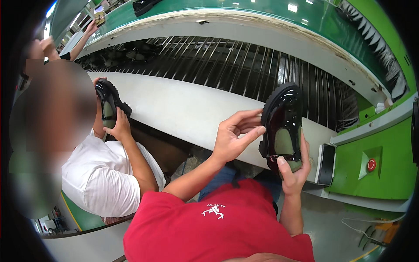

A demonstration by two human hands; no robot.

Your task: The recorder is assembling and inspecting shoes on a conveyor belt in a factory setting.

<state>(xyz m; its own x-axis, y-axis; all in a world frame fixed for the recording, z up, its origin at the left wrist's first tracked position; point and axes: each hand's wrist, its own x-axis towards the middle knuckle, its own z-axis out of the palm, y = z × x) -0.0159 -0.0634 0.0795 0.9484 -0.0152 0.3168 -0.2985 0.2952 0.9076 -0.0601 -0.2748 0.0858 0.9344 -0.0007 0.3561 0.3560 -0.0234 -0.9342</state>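
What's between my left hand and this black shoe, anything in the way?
Nothing visible: your left hand is at the left edge of the black shoe, though whether it touches is unclear. Your right hand holds its lower end.

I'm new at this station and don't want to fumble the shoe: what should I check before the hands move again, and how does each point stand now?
1. Right hand holds the black shoe near its heel end, thumb in front: ok.
2. Left hand at the shoe's left edge: ok; how firmly it grips, if at all: cannot tell.
3. Toe points away from the wearer, upper facing the camera: ok.
4. Underside of the sole inspected: cannot tell, it faces away.
5. Co-worker on the left, with another shoe, apart from this one: ok.
6. Red button on the green panel uncovered: ok.
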